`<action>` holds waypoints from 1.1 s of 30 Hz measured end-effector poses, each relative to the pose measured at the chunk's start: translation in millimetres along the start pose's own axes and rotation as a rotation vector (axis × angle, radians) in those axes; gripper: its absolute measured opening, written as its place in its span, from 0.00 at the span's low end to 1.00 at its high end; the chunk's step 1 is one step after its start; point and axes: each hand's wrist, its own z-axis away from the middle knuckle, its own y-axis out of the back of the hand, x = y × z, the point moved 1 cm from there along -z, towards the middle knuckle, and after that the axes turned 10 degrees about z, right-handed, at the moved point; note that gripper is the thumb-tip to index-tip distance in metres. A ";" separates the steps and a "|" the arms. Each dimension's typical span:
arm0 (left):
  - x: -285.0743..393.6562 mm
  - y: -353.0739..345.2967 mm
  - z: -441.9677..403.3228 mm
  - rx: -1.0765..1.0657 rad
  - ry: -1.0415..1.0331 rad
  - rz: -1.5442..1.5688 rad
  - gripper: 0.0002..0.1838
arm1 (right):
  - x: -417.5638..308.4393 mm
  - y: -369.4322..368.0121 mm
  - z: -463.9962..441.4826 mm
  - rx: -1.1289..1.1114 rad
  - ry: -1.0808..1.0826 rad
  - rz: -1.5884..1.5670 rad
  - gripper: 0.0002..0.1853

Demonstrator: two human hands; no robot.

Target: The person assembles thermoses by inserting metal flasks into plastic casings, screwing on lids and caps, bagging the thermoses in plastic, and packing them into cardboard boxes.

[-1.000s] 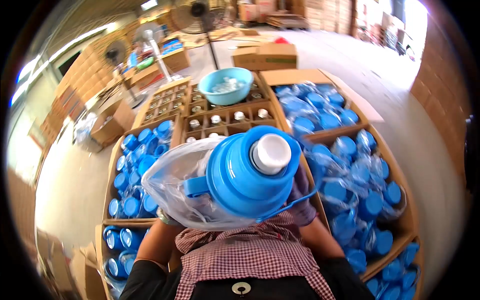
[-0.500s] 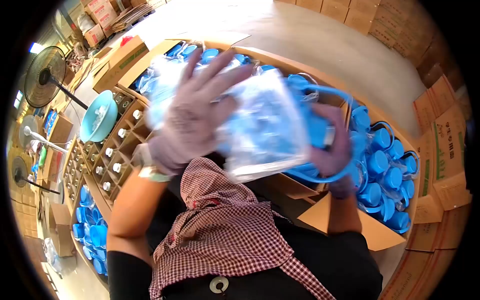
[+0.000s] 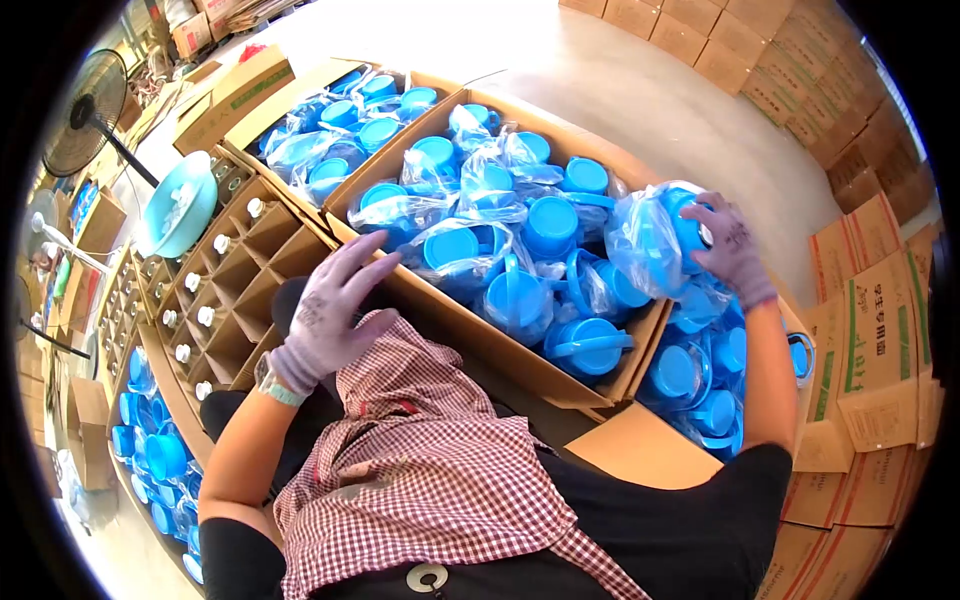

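My right hand (image 3: 732,248), in a thin lilac glove, is closed on a blue plastic cup (image 3: 683,222) above the right end of the middle carton. A clear plastic bag (image 3: 640,240) hangs around or against that cup; which of the two I cannot tell. Gloved as well, my left hand (image 3: 335,312) holds nothing, its fingers apart, over the near left side of the same carton (image 3: 470,345). Inside lie several blue cups (image 3: 550,226) with looped handles, many wrapped in clear bags.
More bagged blue cups fill a carton (image 3: 345,115) behind and another (image 3: 715,412) at right. To the left, a divided carton (image 3: 262,300) has white-capped bottles in some cells. A turquoise basin (image 3: 180,205) and a black fan (image 3: 85,110) stand farther left.
My right hand has moved outward to the right with the blue cup. My left hand has drawn back from the clear bag, down and to the left, uncovering the middle carton.
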 end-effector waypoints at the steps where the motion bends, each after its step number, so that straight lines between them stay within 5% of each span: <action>1: -8.5 5.6 10.9 0.021 0.030 -0.011 0.37 | 9.9 -21.1 -18.9 -0.083 -0.018 -0.041 0.29; 6: -27.5 38.6 84.6 0.190 0.342 -0.020 0.33 | 61.6 -152.7 -96.7 -0.528 -0.239 -0.114 0.31; 10: -35.8 69.8 199.3 0.418 0.675 -0.323 0.31 | 91.0 -341.3 -78.9 -0.748 -0.238 0.019 0.30; 12: -29.0 84.5 277.6 0.490 0.843 -0.472 0.30 | 87.9 -323.8 -120.6 -0.902 -0.235 0.179 0.26; 13: -24.9 91.0 328.0 0.523 0.956 -0.526 0.29 | 89.6 -323.9 -140.5 -0.698 -0.570 0.142 0.24; 15: -12.4 110.0 404.2 0.547 1.131 -0.621 0.28 | 54.6 -274.1 -183.6 -0.227 -0.766 -0.160 0.30; 16: -9.7 117.6 421.9 0.553 1.191 -0.668 0.27 | 30.7 -269.6 -196.9 -0.125 -0.700 -0.199 0.37; 17: -8.8 123.7 425.8 0.575 1.178 -0.661 0.27 | 12.8 -269.2 -207.3 -0.021 -0.634 -0.237 0.44; 19: -13.4 139.1 424.1 0.502 1.132 -0.745 0.28 | -5.1 -306.8 -219.7 -0.420 -0.600 -0.098 0.59; 20: -18.1 143.1 413.4 0.459 1.096 -0.748 0.29 | -28.8 -289.5 -221.7 -0.435 -0.674 -0.052 0.62; 22: -26.8 144.4 377.7 0.387 1.026 -0.762 0.30 | -24.6 -280.5 -220.7 -0.345 -0.682 -0.152 0.55; 26: -38.1 141.3 342.7 0.327 0.985 -0.749 0.32 | 14.7 -232.4 -195.1 0.540 -0.660 -0.086 0.43; 30: -68.1 137.1 340.0 0.300 0.964 -0.693 0.33 | 62.2 -220.0 -125.7 0.126 -0.752 0.140 0.44; 33: -77.3 120.6 307.7 0.294 0.921 -0.654 0.33 | 100.2 -351.3 -48.1 -0.265 -0.831 -0.092 0.51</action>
